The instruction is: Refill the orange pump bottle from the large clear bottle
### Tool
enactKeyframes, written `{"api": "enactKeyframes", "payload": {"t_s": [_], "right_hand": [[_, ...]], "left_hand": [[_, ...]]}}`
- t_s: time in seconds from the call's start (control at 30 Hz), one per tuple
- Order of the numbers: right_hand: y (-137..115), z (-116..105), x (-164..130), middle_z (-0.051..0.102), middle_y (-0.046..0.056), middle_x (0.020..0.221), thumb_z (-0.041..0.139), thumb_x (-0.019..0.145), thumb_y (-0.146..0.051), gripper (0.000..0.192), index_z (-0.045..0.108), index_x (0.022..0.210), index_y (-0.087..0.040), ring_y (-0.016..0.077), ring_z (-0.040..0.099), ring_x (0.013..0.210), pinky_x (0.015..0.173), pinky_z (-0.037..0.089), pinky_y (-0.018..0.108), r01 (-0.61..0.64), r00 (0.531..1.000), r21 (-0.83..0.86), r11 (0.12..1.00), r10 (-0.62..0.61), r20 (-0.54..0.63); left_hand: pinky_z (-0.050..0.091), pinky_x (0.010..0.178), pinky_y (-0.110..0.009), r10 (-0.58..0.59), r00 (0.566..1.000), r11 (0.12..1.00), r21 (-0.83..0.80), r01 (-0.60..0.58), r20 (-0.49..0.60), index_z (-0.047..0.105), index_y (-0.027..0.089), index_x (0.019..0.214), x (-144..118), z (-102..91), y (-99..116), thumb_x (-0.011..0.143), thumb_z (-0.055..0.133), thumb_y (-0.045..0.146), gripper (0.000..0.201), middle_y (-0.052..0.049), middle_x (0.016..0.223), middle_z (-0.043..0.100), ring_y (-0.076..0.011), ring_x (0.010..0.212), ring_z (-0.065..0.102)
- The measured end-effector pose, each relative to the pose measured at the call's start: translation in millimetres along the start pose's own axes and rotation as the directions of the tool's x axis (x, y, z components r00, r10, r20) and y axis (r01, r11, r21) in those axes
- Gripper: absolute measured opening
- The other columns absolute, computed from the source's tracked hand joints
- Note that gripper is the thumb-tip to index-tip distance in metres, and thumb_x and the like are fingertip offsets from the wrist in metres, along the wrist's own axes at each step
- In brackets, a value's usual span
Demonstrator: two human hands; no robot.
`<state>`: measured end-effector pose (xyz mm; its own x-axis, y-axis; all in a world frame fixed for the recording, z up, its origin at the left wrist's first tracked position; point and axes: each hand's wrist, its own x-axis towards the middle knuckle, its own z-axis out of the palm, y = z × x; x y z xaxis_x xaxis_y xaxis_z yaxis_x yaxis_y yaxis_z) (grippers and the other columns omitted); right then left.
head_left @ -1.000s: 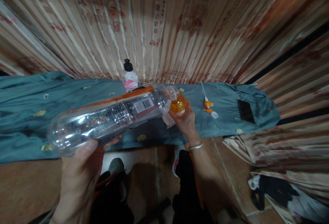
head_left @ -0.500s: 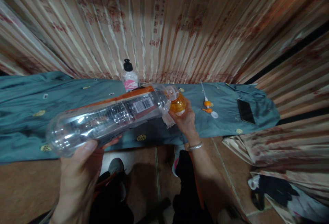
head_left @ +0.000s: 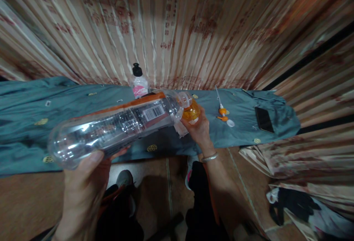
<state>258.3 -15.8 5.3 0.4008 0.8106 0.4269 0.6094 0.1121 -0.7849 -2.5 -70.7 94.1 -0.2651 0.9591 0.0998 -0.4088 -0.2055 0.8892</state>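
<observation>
L hand (head_left: 88, 171) is wrapped round the big clear bottle (head_left: 118, 128) nr its base, thumb on the side. R hand (head_left: 200, 128) curls round the small orange bottle (head_left: 193, 111), fingers partly hidden. Clear bottle is tilted over the desk (head_left: 240, 138), neck right by the orange one; can't tell if the mouths touch.

Risks, IMO: any liquid could spill if necks slip out of line; long btl might swing, b/c L hand's grip is far from the neck.

Surface: wrinkled teal cloth (head_left: 24, 123) w/ motifs; black-capped bottle (head_left: 140, 88) at back, orange pump (head_left: 222, 111) + phone (head_left: 264, 119) on R. Room: dim, pleated curtain (head_left: 179, 31) behind, tiled floor (head_left: 155, 193) below.
</observation>
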Motion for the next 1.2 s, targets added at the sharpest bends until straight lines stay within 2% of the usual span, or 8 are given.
{"api": "enactKeyframes", "payload": {"t_s": [0.07,0.3,0.43,0.83,0.97,1.2], "right_hand": [[0.5,0.1,0.0,0.072,0.014,0.122,0.082,0.069,-0.046,0.071,0.054,0.129,-0.019,0.0318,0.070,0.110,0.094,0.057,0.048,-0.003,1.000,-0.001,1.000,0.003,-0.001],[2.4,0.1,0.0,0.072,0.014,0.123,0.081,0.069,-0.045,0.071,0.054,0.129,-0.019,0.0314,0.070,0.111,0.095,0.057,0.047,0.016,1.000,-0.006,1.000,-0.016,0.003],[1.2,-0.5,-0.1,0.071,0.015,0.123,0.082,0.068,-0.042,0.073,0.053,0.130,-0.018,0.0317,0.069,0.112,0.096,0.056,0.047,0.011,1.000,-0.014,1.000,-0.011,0.001],[0.7,0.4,-0.2,0.072,0.014,0.120,0.079,0.071,-0.050,0.070,0.054,0.129,-0.019,0.0313,0.070,0.108,0.092,0.058,0.046,0.020,1.000,-0.012,1.000,-0.020,-0.007],[0.6,0.3,0.0,0.072,0.014,0.121,0.080,0.071,-0.049,0.069,0.054,0.129,-0.020,0.0309,0.070,0.110,0.093,0.057,0.046,0.027,1.000,-0.005,1.000,-0.027,-0.004],[-0.4,-0.4,0.2,0.072,0.015,0.121,0.082,0.069,-0.046,0.071,0.054,0.129,-0.018,0.0319,0.070,0.110,0.093,0.057,0.046,0.008,1.000,-0.007,1.000,-0.008,0.000]], "left_hand": [[0.063,0.063,-0.026,0.007,1.000,1.000,-0.004,-0.007,0.001,0.062,0.039,0.125,-0.3,0.6,-0.2,0.063,0.088,0.027,0.068,0.003,0.102,0.076,-0.0161,0.070,0.068],[0.064,0.066,-0.029,0.035,0.999,0.999,0.003,-0.035,0.004,0.062,0.039,0.126,-0.4,2.8,0.5,0.064,0.086,0.026,0.068,0.001,0.107,0.075,-0.0208,0.088,0.070],[0.064,0.065,-0.028,0.030,1.000,1.000,-0.002,-0.030,-0.003,0.063,0.039,0.125,-0.8,1.0,-0.5,0.064,0.086,0.027,0.067,0.002,0.102,0.076,-0.0192,0.079,0.070],[0.064,0.064,-0.029,0.012,1.000,1.000,0.007,-0.012,-0.011,0.061,0.042,0.127,-0.2,0.6,0.6,0.062,0.087,0.028,0.072,0.003,0.100,0.076,-0.0215,0.084,0.071],[0.064,0.066,-0.029,0.006,1.000,1.000,0.006,-0.006,-0.002,0.060,0.039,0.129,-1.1,1.1,0.9,0.064,0.087,0.028,0.071,0.003,0.102,0.076,-0.0204,0.082,0.072],[0.065,0.068,-0.030,0.009,1.000,1.000,0.022,-0.009,-0.026,0.060,0.041,0.128,-1.7,4.6,1.5,0.062,0.087,0.028,0.072,0.002,0.107,0.076,-0.0250,0.100,0.071]]}}
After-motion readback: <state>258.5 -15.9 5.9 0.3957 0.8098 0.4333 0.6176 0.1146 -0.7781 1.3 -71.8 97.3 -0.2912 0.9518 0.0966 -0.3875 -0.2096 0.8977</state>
